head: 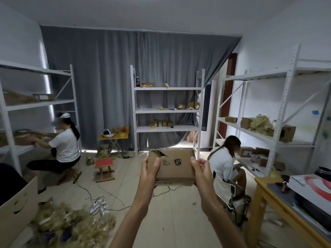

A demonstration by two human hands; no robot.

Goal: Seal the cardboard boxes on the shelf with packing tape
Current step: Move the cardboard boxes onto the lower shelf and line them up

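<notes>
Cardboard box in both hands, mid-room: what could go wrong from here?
1. The cardboard box has a torn top left corner; tape may not seal there.
2. Cables and a power strip lie on the floor ahead: a trip hazard.
3. The left hand and right hand both grip the box, leaving none free for tape.
</notes>
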